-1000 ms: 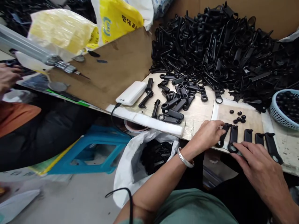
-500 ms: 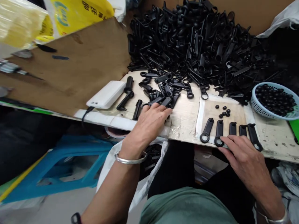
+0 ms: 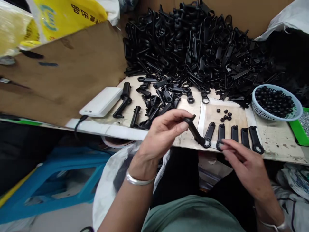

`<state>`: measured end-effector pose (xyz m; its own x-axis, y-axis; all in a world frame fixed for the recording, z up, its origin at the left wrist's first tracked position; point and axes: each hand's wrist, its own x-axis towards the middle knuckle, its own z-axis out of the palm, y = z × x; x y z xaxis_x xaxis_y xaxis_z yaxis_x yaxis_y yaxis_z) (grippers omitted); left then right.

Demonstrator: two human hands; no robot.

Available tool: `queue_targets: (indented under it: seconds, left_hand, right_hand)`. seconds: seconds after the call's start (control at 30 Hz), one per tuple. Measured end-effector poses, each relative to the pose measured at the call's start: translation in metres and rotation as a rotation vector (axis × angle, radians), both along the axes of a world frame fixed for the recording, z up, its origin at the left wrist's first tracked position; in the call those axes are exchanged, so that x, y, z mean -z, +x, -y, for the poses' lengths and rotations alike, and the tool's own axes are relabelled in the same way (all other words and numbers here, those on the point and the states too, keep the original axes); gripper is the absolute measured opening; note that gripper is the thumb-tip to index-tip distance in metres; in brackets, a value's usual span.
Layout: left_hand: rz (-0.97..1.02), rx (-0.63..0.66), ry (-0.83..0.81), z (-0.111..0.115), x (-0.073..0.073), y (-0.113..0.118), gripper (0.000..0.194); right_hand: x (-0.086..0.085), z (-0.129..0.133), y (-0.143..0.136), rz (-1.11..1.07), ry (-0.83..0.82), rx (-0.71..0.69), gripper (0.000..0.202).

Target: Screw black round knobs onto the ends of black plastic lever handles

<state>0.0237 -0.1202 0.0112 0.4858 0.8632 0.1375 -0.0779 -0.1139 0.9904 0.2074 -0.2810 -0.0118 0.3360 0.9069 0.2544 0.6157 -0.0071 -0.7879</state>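
Pinching one black lever (image 3: 195, 131), left hand (image 3: 160, 137) needed to clear neighbouring levers (image 3: 210, 130); right hand (image 3: 249, 166), fingers narrow, sat beside a ring (image 3: 217, 146).

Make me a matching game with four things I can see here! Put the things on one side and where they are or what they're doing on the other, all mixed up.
Things:
1. Round basket
2. Flat box with a cable
3. Left hand
4. Plastic stool

Clues:
A. Blue, lower than the table
B. Full of little black balls
C. White, lying on the table
D. Holding a black part

Right pairs: 1-B, 2-C, 3-D, 4-A
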Motion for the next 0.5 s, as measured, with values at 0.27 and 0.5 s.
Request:
queue_targets:
  seconds: [0.27, 0.5]
  left_hand:
    - [0.248, 0.172, -0.408, 0.017, 0.024, 0.005, 0.041]
    - [0.219, 0.017, -0.364, 0.033, 0.030, 0.005, 0.052]
  right_hand:
    - [0.000, -0.022, -0.034, -0.766, -0.169, -0.114, 0.043]
    - [0.007, -0.033, -0.058, -0.527, -0.093, 0.024, 0.036]
